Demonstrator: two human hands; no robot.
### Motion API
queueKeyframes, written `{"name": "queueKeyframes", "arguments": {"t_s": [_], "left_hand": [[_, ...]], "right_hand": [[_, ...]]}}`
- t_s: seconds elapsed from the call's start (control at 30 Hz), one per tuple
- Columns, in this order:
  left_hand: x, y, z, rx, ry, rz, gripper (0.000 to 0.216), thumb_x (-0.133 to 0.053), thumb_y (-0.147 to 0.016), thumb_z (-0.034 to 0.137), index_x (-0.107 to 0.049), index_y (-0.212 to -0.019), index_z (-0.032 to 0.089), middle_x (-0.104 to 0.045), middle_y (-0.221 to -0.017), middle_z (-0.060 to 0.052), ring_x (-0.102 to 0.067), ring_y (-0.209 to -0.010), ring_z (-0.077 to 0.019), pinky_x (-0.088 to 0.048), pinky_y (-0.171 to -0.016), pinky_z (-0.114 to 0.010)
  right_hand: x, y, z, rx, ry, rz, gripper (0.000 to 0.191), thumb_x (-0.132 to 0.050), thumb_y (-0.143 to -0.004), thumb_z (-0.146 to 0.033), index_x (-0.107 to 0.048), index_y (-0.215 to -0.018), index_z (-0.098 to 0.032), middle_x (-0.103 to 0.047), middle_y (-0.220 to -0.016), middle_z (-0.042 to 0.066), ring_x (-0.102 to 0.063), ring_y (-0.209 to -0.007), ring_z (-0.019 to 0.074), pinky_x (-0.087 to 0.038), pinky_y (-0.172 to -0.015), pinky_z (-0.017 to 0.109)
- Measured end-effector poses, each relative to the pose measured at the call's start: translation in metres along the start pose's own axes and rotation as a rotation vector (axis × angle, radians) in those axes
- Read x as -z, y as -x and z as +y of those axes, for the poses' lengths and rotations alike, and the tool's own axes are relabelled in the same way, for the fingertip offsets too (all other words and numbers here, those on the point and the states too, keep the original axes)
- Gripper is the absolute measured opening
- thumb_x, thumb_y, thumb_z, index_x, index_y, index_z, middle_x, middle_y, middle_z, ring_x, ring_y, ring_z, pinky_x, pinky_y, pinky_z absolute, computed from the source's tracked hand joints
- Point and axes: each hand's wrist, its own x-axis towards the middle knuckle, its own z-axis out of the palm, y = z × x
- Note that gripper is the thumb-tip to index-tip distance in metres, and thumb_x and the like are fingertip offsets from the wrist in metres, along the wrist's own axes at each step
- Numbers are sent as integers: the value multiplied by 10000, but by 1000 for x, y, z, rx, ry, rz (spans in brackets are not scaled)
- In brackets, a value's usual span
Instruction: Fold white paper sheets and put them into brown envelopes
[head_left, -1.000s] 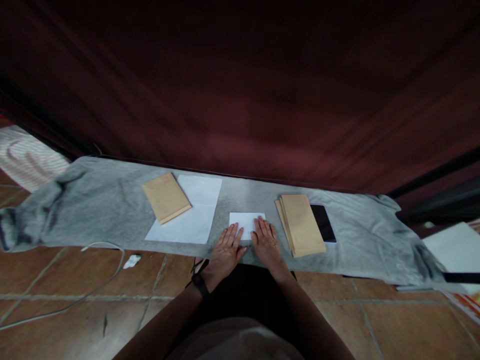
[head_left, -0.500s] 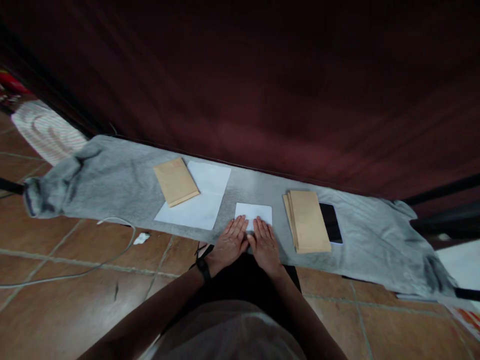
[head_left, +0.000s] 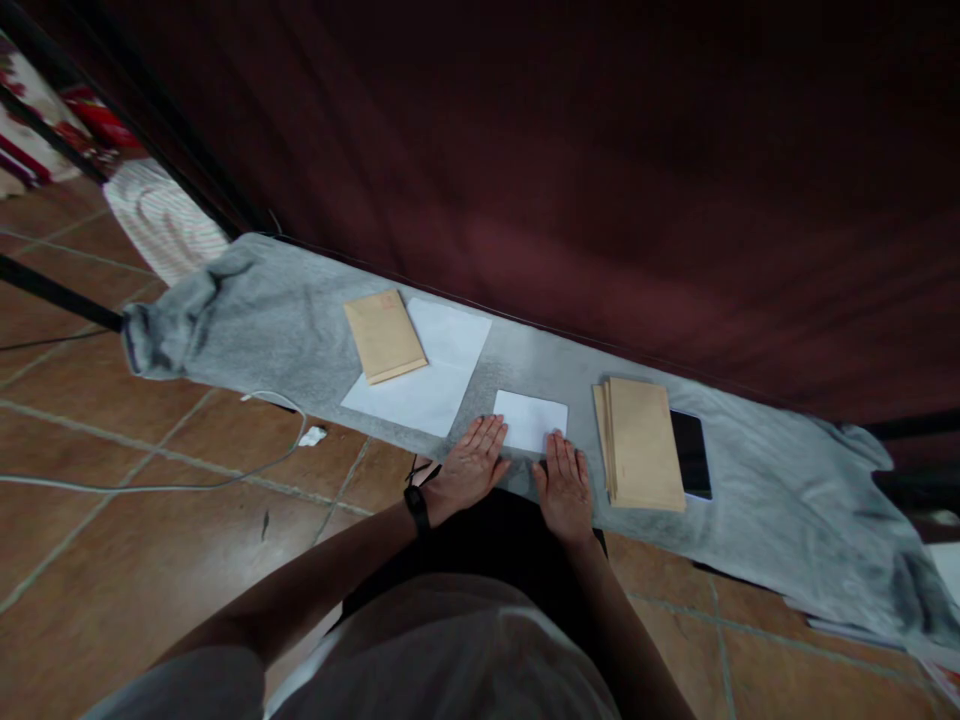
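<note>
A small white rectangle of folded paper (head_left: 531, 420) lies flat on the grey cloth in front of me. My left hand (head_left: 474, 462) rests flat at its left edge, fingers stretched out, with a dark band on the wrist. At the paper's lower right corner lies my right hand (head_left: 566, 488), also flat, its fingertips touching the edge. Neither hand grips anything. To the left, a brown envelope (head_left: 386, 337) lies partly over larger white sheets (head_left: 409, 405). A stack of brown envelopes (head_left: 645, 445) sits to the right of my right hand.
A dark-screened phone (head_left: 691, 455) lies partly under the envelope stack. Grey cloth (head_left: 780, 480) covers the long narrow surface. Behind it hangs a dark red curtain (head_left: 525, 200). A pale cable (head_left: 187, 488) and a crumpled white scrap (head_left: 312, 436) lie on the tiled floor.
My hands have spread apart, from the middle of the folded paper out to its left and right edges, uncovering more of it. The view has shifted and tilted slightly.
</note>
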Motion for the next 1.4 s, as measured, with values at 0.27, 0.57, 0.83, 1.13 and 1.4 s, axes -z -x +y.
{"name": "queueKeyframes", "arguments": {"t_s": [0.27,0.57,0.83,1.13,1.4], "left_hand": [[-23,-34,34,-64,78,33,587,-279,-1050,352,-281,-1568,76,-341,-1616,-164,-248,-1530,-234,-228,-1260,-474],[-27,-48,16,60,27,86,647,-358,-1033,432,-330,-1539,31,-354,-1600,-212,-235,-1532,-292,-251,-1245,-490],[-22,-45,5,122,-8,94,604,-367,-1013,347,-371,-1518,16,-366,-1594,-215,-254,-1526,-299,-243,-1249,-490],[-16,-44,3,97,-37,70,566,-351,-985,259,-414,-1497,25,-402,-1579,-199,-291,-1514,-290,-261,-1240,-489],[-21,-45,4,115,5,114,568,-380,-989,290,-425,-1497,38,-409,-1576,-192,-291,-1516,-280,-263,-1240,-480]], "right_hand": [[2,-1,-3,-7,36,-15,589,-309,-1064,-273,-156,-1610,-116,-328,-1622,134,-339,-1490,260,-234,-1225,483],[0,-2,-4,-15,15,26,562,-343,-1072,-329,-284,-1584,-104,-390,-1588,140,-373,-1473,267,-246,-1224,485],[5,-22,-6,-38,-50,-21,533,-304,-1079,-349,-348,-1567,-141,-430,-1572,119,-391,-1467,249,-251,-1235,491],[-6,-69,-24,18,-98,-99,488,-344,-1065,-296,-441,-1514,-131,-402,-1590,124,-363,-1483,249,-277,-1219,494],[-8,-53,1,-109,-23,-32,532,-391,-1060,-331,-379,-1547,-118,-376,-1601,141,-368,-1476,273,-270,-1210,491]]}}
